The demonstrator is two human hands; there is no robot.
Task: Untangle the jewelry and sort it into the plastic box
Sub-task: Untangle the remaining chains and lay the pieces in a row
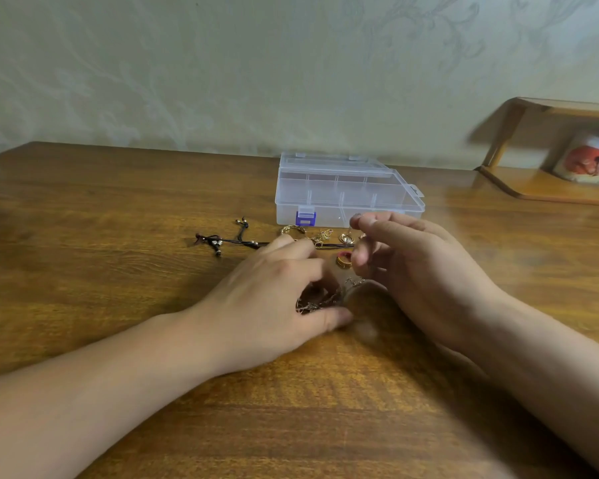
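A person's two bare forearms reached in from the lower corners of the frame across a brown wood-grain table [118, 271]. At centre, the left hand [274, 288] lay low over a small tangle of thin gold chain [317, 303], thumb and fingers curled around it and apparently pressing it to the wood; how firm the hold was could not be told. Just right of centre, the right hand [405, 257] was raised a little, fingers bent and drawn together near the thumb as if pinching a fine strand, though blur hid any strand there. Between and just beyond the hands lay loose pieces: a red and gold ring [343, 260], a gold pendant [346, 238], a small gold chain cluster [322, 236], a gold leaf-pattern ring [292, 229], and, further left, a dark cord with silver beads [222, 240]. Directly behind them, above centre, sat the clear plastic compartment box with a blue latch [346, 191], lid shut and the compartments seemingly empty. At the right edge stood a wooden shelf [550, 188] holding a white mug with an orange print [588, 164]. The likely risk was pulling the strand hard while the other hand pinned the knot, which would tighten it or snap a link; a sweeping hand could also knock the ring away, and nothing could be sorted until the latch was opened.
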